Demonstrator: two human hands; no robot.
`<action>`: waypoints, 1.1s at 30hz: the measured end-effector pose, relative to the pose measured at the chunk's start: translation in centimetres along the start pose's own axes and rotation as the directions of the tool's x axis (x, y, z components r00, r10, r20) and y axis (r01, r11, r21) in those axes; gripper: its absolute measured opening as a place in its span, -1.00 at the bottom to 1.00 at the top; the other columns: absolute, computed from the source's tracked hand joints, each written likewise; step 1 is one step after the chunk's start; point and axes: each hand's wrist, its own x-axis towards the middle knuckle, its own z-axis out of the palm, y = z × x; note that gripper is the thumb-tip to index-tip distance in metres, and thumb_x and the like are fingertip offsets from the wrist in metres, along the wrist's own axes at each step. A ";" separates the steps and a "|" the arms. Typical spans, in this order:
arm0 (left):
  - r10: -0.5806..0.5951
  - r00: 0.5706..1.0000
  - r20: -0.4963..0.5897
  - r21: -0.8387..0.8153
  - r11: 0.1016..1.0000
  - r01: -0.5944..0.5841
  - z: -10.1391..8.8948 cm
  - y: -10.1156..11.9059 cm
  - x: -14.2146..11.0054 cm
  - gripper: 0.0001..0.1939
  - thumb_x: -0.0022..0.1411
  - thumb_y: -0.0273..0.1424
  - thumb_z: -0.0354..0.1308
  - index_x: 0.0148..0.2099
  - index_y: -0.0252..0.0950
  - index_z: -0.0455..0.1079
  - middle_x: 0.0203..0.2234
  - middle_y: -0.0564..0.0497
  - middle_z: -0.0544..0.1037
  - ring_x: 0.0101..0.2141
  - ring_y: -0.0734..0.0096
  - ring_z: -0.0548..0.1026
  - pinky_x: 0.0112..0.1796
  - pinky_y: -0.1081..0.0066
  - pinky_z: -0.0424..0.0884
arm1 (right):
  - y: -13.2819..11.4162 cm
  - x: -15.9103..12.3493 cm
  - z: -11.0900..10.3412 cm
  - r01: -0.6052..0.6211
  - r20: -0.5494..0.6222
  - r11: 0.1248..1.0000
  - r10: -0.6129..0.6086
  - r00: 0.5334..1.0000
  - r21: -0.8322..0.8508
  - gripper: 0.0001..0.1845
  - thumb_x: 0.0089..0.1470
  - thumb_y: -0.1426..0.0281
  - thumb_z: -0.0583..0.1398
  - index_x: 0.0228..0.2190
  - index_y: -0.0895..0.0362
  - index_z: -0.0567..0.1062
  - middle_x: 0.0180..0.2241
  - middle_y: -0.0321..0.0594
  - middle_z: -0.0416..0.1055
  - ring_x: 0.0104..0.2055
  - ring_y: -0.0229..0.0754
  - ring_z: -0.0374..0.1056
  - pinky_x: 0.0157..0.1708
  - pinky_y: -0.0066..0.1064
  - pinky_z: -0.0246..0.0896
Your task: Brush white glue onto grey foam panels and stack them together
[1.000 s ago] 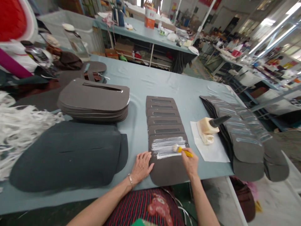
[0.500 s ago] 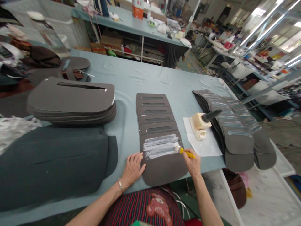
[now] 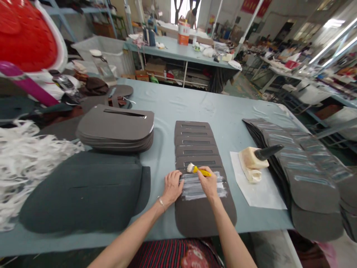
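Observation:
My right hand point(image 3: 208, 183) grips a yellow-handled brush point(image 3: 203, 171), its pale bristles near the upper left of a wet white coating point(image 3: 192, 189). That coating is spread in streaks across the front piece of a row of overlapping dark grey panels point(image 3: 205, 219), each of the ones behind showing a long slot. My left hand point(image 3: 173, 186) rests with fingers spread on the left edge of the front panel. To the right, a cream-coloured container point(image 3: 252, 158) with a black spout or handle lies on a white sheet point(image 3: 245, 191).
Stacked slotted panels point(image 3: 117, 124) and dark green-grey pieces point(image 3: 83, 193) lie on the left, beside tangled white strips point(image 3: 30, 156). Fanned coated panels point(image 3: 309, 167) cover the table's right side. Behind stands another blue-topped table point(image 3: 167, 50).
The brush in my right hand has gone from the right side of the coated area to its upper left. My left hand stays at the panel's edge. The view has shifted.

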 end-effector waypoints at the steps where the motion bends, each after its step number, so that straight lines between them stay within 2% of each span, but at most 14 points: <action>1: -0.001 1.000 -0.003 0.021 1.000 0.002 0.2 0.1 0.5 -0.76 0.20 -0.41 0.01 -0.05 -0.20 0.26 -0.06 -0.05 0.39 -0.01 0.22 0.28 0.02 0.18 0.16 | -0.2 0.4 1.3 0.025 0.036 1.000 -0.026 0.999 0.008 -0.76 -0.01 0.22 0.11 -0.39 0.10 0.47 -0.48 -0.29 0.43 -0.49 -0.25 0.29 -0.44 -0.47 0.15; 4: 0.013 1.000 0.005 0.077 0.997 -0.013 0.5 0.2 0.9 -0.76 0.20 -0.45 -0.01 -0.06 -0.20 0.26 -0.08 -0.04 0.40 -0.02 0.23 0.29 0.03 0.16 0.14 | 1.3 1.7 1.7 0.034 0.059 0.999 -0.031 0.998 -0.042 -0.75 -0.03 0.21 0.10 -0.43 0.09 0.48 -0.52 -0.30 0.42 -0.51 -0.25 0.28 -0.44 -0.47 0.15; 8: 0.026 1.000 0.006 0.092 0.995 -0.026 0.5 0.1 0.8 -0.73 0.21 -0.45 -0.02 -0.02 -0.20 0.25 -0.05 -0.05 0.39 0.00 0.23 0.27 0.03 0.17 0.13 | 5.8 4.3 -4.8 -0.094 -0.169 0.966 0.054 0.984 -0.239 -0.67 -0.08 0.14 0.09 -0.45 0.12 0.49 -0.56 -0.27 0.41 -0.54 -0.23 0.24 -0.48 -0.44 0.10; 11: -0.014 1.000 -0.006 0.069 0.998 0.014 0.3 0.1 1.3 -0.79 0.21 -0.43 -0.01 -0.09 -0.19 0.29 -0.11 -0.04 0.41 -0.04 0.22 0.29 0.00 0.17 0.16 | 6.7 5.8 -8.1 -0.196 -0.311 0.911 0.080 0.947 -0.362 -0.65 -0.09 0.13 0.08 -0.46 0.14 0.49 -0.60 -0.25 0.38 -0.56 -0.21 0.23 -0.50 -0.43 0.06; 12: -0.036 0.999 -0.016 0.059 0.998 0.037 0.3 0.2 1.7 -0.81 0.20 -0.43 -0.01 -0.12 -0.19 0.30 -0.14 -0.03 0.43 -0.06 0.22 0.30 -0.01 0.16 0.17 | 6.1 6.0 -7.9 -0.190 -0.318 0.911 0.070 0.946 -0.365 -0.65 -0.08 0.14 0.08 -0.45 0.14 0.49 -0.60 -0.26 0.38 -0.56 -0.21 0.23 -0.50 -0.43 0.06; 14: -0.067 0.997 -0.041 0.047 0.997 0.069 0.2 0.2 2.4 -0.82 0.20 -0.42 0.00 -0.13 -0.19 0.31 -0.16 -0.04 0.44 -0.06 0.21 0.30 -0.02 0.15 0.17 | 4.0 5.6 -5.4 -0.093 -0.245 0.949 0.017 0.969 -0.303 -0.67 -0.04 0.16 0.07 -0.43 0.13 0.49 -0.56 -0.26 0.40 -0.53 -0.23 0.25 -0.48 -0.45 0.08; 16: -0.066 0.996 -0.058 0.052 0.996 0.069 0.3 0.1 3.1 -0.79 0.18 -0.44 0.01 -0.11 -0.20 0.31 -0.14 -0.05 0.43 -0.04 0.20 0.29 -0.01 0.15 0.16 | 1.5 4.7 -1.5 0.056 -0.072 0.983 -0.069 0.995 -0.176 -0.72 0.00 0.20 0.07 -0.40 0.11 0.48 -0.47 -0.25 0.43 -0.47 -0.24 0.28 -0.43 -0.47 0.12; 18: -0.049 0.997 -0.057 0.072 0.996 0.053 0.4 0.0 3.3 -0.77 0.18 -0.46 0.00 -0.09 -0.21 0.31 -0.11 -0.06 0.43 -0.03 0.19 0.29 0.00 0.13 0.14 | -0.1 4.0 1.8 0.150 0.102 0.985 -0.140 0.985 -0.091 -0.75 0.01 0.24 0.07 -0.40 0.10 0.48 -0.42 -0.26 0.45 -0.43 -0.25 0.31 -0.40 -0.48 0.14; 20: -0.039 0.998 -0.051 0.088 0.995 0.044 0.6 -0.2 3.3 -0.77 0.20 -0.45 -0.01 -0.09 -0.21 0.31 -0.11 -0.07 0.43 -0.03 0.18 0.30 0.00 0.13 0.13 | 0.1 4.0 2.8 0.143 0.161 0.986 -0.128 0.979 -0.082 -0.77 -0.01 0.26 0.08 -0.40 0.09 0.49 -0.44 -0.27 0.45 -0.46 -0.26 0.29 -0.42 -0.48 0.13; 23: -0.029 0.998 -0.053 0.090 0.995 0.034 0.8 -0.4 3.2 -0.77 0.22 -0.44 -0.04 -0.07 -0.21 0.31 -0.09 -0.08 0.43 -0.03 0.18 0.30 0.00 0.13 0.13 | 3.2 5.7 -0.5 0.006 0.021 0.985 -0.003 1.000 -0.171 -0.75 -0.05 0.24 0.09 -0.42 0.11 0.49 -0.52 -0.29 0.41 -0.53 -0.26 0.23 -0.47 -0.47 0.09; 26: -0.028 0.998 -0.054 0.076 0.997 0.032 0.8 -0.4 3.2 -0.77 0.21 -0.43 -0.03 -0.07 -0.21 0.30 -0.10 -0.06 0.43 -0.03 0.18 0.30 0.00 0.14 0.13 | 6.8 7.8 -6.0 -0.145 -0.193 0.943 0.089 0.977 -0.301 -0.69 -0.10 0.19 0.09 -0.43 0.14 0.49 -0.59 -0.29 0.37 -0.56 -0.24 0.20 -0.49 -0.45 0.05; 28: -0.032 0.998 -0.057 0.063 0.997 0.035 0.8 -0.5 3.3 -0.78 0.21 -0.43 -0.02 -0.08 -0.21 0.29 -0.11 -0.05 0.43 -0.03 0.18 0.30 -0.01 0.14 0.14 | 8.0 8.7 -8.3 -0.176 -0.231 0.905 0.090 0.969 -0.387 -0.67 -0.10 0.18 0.07 -0.44 0.14 0.50 -0.61 -0.29 0.35 -0.56 -0.23 0.19 -0.49 -0.44 0.03; 30: -0.035 0.997 -0.063 0.051 0.998 0.038 0.9 -0.5 3.3 -0.78 0.20 -0.43 -0.01 -0.09 -0.22 0.29 -0.12 -0.05 0.43 -0.03 0.18 0.30 -0.01 0.14 0.14 | 8.0 9.0 -8.8 -0.134 -0.194 0.866 0.044 0.980 -0.483 -0.67 -0.07 0.19 0.04 -0.45 0.13 0.49 -0.60 -0.28 0.36 -0.55 -0.23 0.19 -0.49 -0.44 0.00; 33: -0.038 0.997 -0.071 0.032 0.999 0.040 0.9 -0.6 3.3 -0.79 0.19 -0.44 0.01 -0.10 -0.22 0.29 -0.11 -0.06 0.43 -0.03 0.19 0.30 0.00 0.15 0.14 | 6.2 8.4 -6.9 -0.076 -0.184 0.835 -0.031 0.982 -0.545 -0.67 -0.03 0.20 0.02 -0.46 0.12 0.49 -0.57 -0.28 0.36 -0.53 -0.24 0.18 -0.47 -0.44 -0.01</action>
